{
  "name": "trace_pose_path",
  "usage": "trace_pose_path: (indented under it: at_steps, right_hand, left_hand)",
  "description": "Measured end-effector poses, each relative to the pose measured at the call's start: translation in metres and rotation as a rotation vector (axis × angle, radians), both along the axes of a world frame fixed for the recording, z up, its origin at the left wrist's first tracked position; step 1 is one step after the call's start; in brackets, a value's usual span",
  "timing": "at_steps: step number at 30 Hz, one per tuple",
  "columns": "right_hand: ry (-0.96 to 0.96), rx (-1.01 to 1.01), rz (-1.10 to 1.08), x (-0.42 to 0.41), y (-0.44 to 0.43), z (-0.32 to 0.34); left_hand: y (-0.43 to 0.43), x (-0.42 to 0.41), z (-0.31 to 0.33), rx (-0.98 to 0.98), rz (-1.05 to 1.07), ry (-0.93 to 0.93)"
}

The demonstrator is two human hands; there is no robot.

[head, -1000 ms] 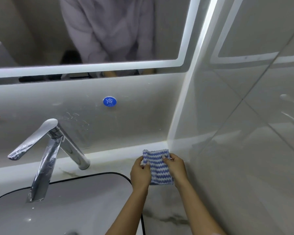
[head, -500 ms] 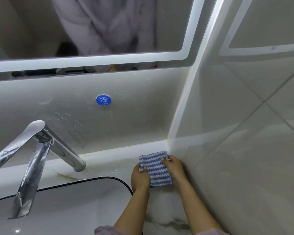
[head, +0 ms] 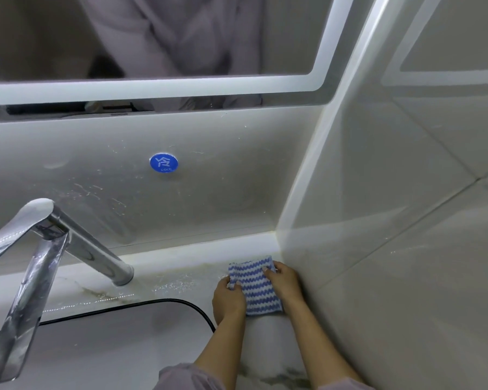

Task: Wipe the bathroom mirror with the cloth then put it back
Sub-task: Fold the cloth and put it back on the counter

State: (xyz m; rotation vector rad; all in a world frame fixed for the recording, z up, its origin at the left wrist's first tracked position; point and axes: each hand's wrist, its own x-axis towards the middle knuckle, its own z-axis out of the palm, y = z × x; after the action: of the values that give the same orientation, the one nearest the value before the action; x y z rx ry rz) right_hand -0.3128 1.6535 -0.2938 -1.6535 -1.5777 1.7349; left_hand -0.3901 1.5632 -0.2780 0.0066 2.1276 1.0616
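Note:
A folded blue-and-white zigzag cloth (head: 256, 288) lies on the marble counter (head: 169, 280) in the corner by the right wall. My left hand (head: 228, 299) pinches its left edge, and my right hand (head: 283, 281) grips its upper right corner. The cloth rests flat against the counter between both hands. The mirror (head: 158, 38), with a lit white band along its bottom and right side, hangs above the backsplash and reflects a person's pale robe.
A chrome faucet (head: 54, 243) angles out over the basin (head: 96, 347) at left. A blue round "cold" sticker (head: 164, 162) sits on the backsplash. The glossy tiled side wall (head: 406, 220) stands right beside my right hand.
Both hands have lowered the cloth onto the counter, closer to the corner. The view has shifted slightly, with the faucet appearing further left and nearer.

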Motion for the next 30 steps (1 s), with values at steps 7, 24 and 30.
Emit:
trace_pose_path:
  at_steps: [7, 24, 30]
  right_hand:
    - [-0.022, 0.099, 0.04, 0.002, -0.004, 0.002]
    - [-0.499, 0.613, 0.755, 0.036, -0.023, -0.014]
    - [-0.524, 0.535, 0.807, 0.035, -0.015, -0.022]
  left_hand:
    - [0.001, -0.001, -0.003, -0.045, 0.022, -0.003]
    - [-0.01, 0.02, 0.006, -0.338, -0.762, 0.388]
    - [-0.014, 0.025, -0.008, -0.535, -1.009, 0.427]
